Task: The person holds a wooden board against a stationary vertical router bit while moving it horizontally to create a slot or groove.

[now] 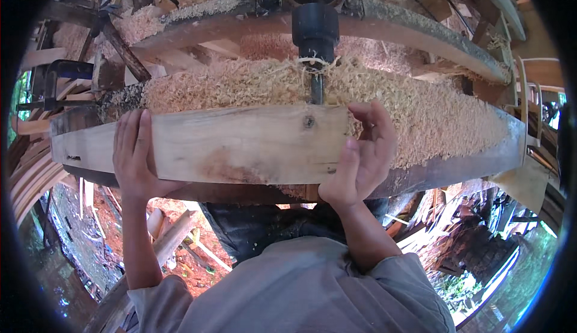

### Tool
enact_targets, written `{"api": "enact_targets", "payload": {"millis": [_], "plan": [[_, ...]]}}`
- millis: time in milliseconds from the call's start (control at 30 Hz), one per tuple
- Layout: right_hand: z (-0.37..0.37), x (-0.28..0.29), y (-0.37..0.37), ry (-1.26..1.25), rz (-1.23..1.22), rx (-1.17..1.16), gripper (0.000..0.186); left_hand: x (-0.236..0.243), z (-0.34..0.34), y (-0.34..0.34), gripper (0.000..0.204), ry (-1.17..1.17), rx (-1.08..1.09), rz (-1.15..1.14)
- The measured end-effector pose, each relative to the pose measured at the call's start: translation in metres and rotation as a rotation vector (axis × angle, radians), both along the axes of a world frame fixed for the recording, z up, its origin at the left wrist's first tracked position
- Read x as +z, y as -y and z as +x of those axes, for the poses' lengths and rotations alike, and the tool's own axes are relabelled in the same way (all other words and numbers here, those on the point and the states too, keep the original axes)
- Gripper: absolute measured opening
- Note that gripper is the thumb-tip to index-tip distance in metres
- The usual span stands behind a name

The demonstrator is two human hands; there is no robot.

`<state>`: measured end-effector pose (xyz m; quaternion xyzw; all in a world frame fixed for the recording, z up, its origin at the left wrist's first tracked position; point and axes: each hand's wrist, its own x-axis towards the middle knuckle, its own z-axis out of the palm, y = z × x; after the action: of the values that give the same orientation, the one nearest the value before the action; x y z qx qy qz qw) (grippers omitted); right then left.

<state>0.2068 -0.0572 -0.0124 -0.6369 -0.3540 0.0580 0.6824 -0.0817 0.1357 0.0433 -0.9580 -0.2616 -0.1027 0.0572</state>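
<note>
A pale wooden board (pixel 240 147) with a knot and a brown stain lies across a dark wooden work table (pixel 421 180). My left hand (pixel 135 159) holds its left part, fingers straight over the top face and thumb along the near edge. At the board's right end, my right hand (pixel 366 159) grips with bent fingers and thumb against the end. Beyond the far edge, a black drill chuck (pixel 315 27) points down with a metal bit (pixel 317 87), close to the board. Whether the bit touches the wood cannot be told.
Curly wood shavings (pixel 445 117) heap over the table behind and right of the board. A shavings-covered beam (pixel 415 27) crosses behind the chuck. At left sits a black clamp (pixel 69 72). Stacked wood strips (pixel 36 180) and scraps lie around and below.
</note>
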Motion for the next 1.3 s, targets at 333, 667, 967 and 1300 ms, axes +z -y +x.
{"api": "enact_targets", "payload": {"millis": [333, 667, 967, 1300], "plan": [[0.009, -0.009, -0.011, 0.148, 0.049, 0.028, 0.052, 0.002, 0.001, 0.0, 0.121, -0.011, 0.048, -0.027], [-0.03, 0.006, 0.05, 0.11, -0.21, 0.1, 0.039, 0.001, -0.032, 0.029, 0.128, -0.01, -0.013, -0.095], [-0.05, -0.016, 0.083, 0.314, 0.04, 0.185, 0.033, -0.014, -0.045, 0.058, 0.113, 0.137, -0.068, 0.057], [-0.053, -0.018, 0.075, 0.292, 0.167, 0.053, 0.023, -0.02, -0.047, 0.063, 0.103, 0.165, -0.042, 0.235]]}}
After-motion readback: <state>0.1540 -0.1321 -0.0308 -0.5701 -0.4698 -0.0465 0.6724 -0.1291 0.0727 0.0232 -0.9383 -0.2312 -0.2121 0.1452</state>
